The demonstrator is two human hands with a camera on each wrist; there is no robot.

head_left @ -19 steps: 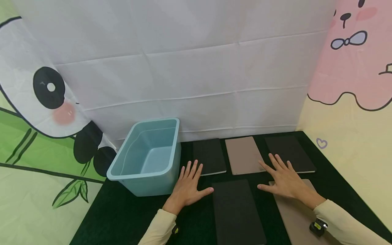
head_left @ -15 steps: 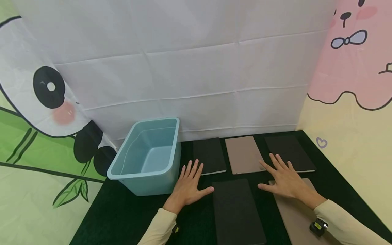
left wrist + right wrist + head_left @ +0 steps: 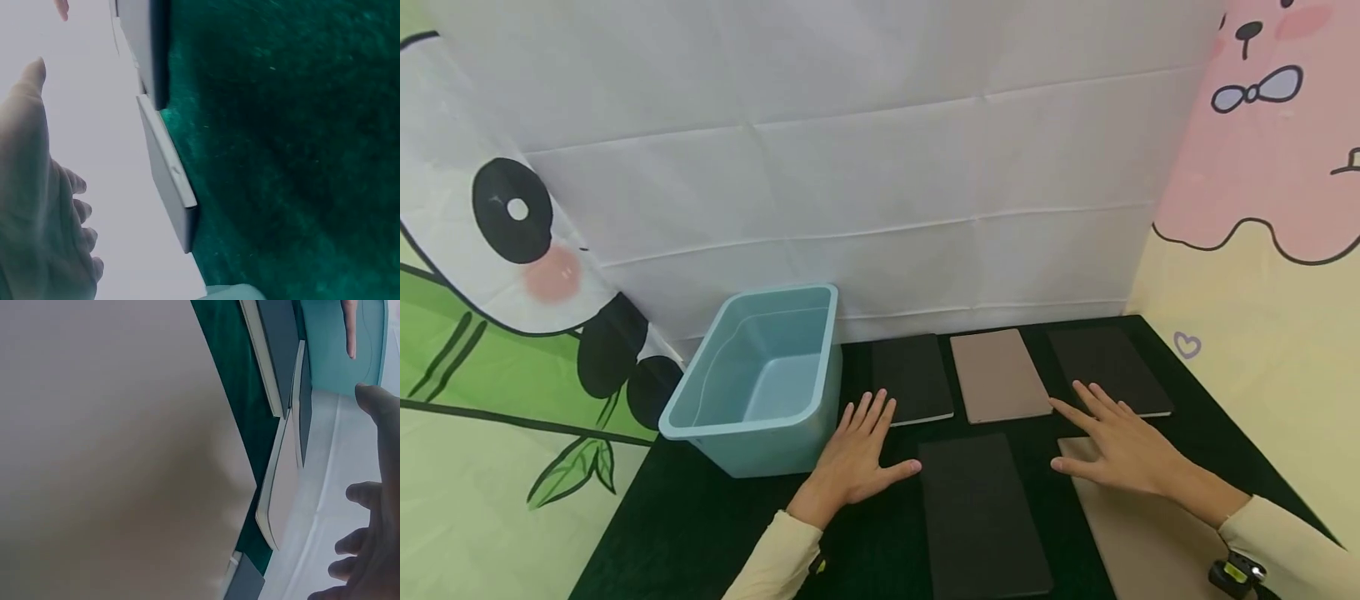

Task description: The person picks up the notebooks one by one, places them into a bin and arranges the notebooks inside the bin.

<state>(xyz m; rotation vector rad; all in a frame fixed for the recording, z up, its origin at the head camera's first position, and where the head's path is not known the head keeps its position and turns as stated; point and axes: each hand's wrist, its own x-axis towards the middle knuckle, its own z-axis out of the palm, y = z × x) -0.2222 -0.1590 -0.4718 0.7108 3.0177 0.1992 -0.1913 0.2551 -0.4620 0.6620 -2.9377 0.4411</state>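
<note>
Right now, through the head view, I have both hands spread wide, fingers extended, gripping nothing. The left hand [image 3: 853, 467] is over the dark green cloth [image 3: 692, 537], between the blue bin [image 3: 752, 429] and the near black notebook [image 3: 985, 517], its fingertips by the rear left black notebook [image 3: 912, 379]. The right hand [image 3: 1127, 454] sits above the near beige notebook [image 3: 1142, 542], which runs out of my frame at the bottom; its fingers point toward the rear right black notebook [image 3: 1105, 367], the index tip lining up beside a corner of the rear beige notebook [image 3: 1000, 375]. All five lie flat, three behind and two in front, to the right of the bin. I can't fairly judge from this angle how high either palm is. A soft shadow falls across the beige cover in my right wrist view.
</note>
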